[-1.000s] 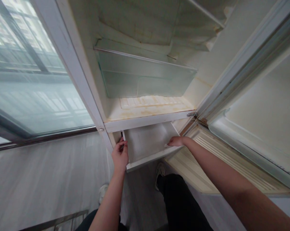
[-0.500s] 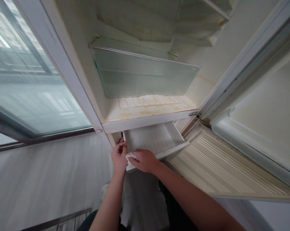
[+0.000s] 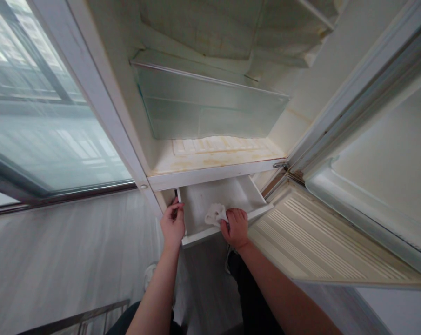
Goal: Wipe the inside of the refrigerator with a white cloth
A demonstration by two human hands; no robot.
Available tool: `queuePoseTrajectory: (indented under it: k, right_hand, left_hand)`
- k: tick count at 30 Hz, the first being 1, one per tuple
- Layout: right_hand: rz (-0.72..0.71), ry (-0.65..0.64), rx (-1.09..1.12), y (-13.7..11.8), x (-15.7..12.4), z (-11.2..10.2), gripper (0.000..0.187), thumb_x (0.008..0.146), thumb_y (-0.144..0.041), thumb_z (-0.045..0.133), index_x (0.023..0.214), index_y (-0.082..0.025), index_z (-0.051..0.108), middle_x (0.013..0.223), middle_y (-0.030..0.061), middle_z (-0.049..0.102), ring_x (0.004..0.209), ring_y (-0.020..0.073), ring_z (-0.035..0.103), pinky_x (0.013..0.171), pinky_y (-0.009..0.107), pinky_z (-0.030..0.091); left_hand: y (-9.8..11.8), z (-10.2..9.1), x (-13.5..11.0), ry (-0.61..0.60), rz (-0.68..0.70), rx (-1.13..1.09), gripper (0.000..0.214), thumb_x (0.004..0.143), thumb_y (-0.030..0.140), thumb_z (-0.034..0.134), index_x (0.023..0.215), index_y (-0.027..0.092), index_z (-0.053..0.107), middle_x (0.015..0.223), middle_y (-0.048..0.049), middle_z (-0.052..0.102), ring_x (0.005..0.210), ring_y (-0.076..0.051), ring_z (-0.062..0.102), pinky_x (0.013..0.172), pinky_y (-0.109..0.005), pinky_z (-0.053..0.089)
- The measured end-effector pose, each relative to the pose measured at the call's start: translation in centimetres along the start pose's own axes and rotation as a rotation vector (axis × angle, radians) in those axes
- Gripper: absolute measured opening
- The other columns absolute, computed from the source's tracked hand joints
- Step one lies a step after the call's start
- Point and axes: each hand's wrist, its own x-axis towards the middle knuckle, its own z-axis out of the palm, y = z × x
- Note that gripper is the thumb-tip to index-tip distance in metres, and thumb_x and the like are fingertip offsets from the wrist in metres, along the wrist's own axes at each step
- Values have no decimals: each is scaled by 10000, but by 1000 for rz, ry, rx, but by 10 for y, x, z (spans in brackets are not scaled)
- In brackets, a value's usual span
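A white drawer [image 3: 238, 193] is pulled out from under the open fridge's lower compartment. My left hand [image 3: 172, 224] grips the drawer's left front corner, fingers closed round its edge. My right hand [image 3: 235, 227] is closed on a crumpled white cloth [image 3: 215, 214] and presses it against the inside of the drawer's front rim.
Above the drawer is a stained yellowish fridge floor [image 3: 210, 160] and a clear glass bin [image 3: 206, 109]. The open fridge door [image 3: 318, 237] lies to the right, its ribbed inner panel facing up. A window [image 3: 46, 125] stands at the left. My legs and shoes [image 3: 231, 265] are below.
My right hand with the cloth went from the drawer's right side to its left front corner, then back to the middle of the front rim. The left hand stayed on its corner.
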Motion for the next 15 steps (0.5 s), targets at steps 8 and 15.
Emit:
queuePoseTrajectory:
  k: [8, 15]
  right_hand:
    - [266, 242, -72, 52, -42, -18, 240, 976, -252, 435, 1165, -139, 530, 1106, 150, 570, 1081, 269, 508, 925, 461, 424]
    - [342, 260, -117, 80, -47, -26, 260, 960, -244, 442, 1169, -126, 543, 1159, 180, 529, 1158, 282, 481, 961, 511, 438]
  left_hand:
    - [-1, -6, 0, -53, 7, 2, 220, 843, 389, 592, 906, 196, 676, 1273, -152, 678, 1154, -265, 665, 1015, -464, 511]
    - [0, -7, 0, -86, 11, 45, 206, 859, 371, 569, 926, 202, 665, 1300, -153, 660, 1208, -278, 632, 1040, -476, 491]
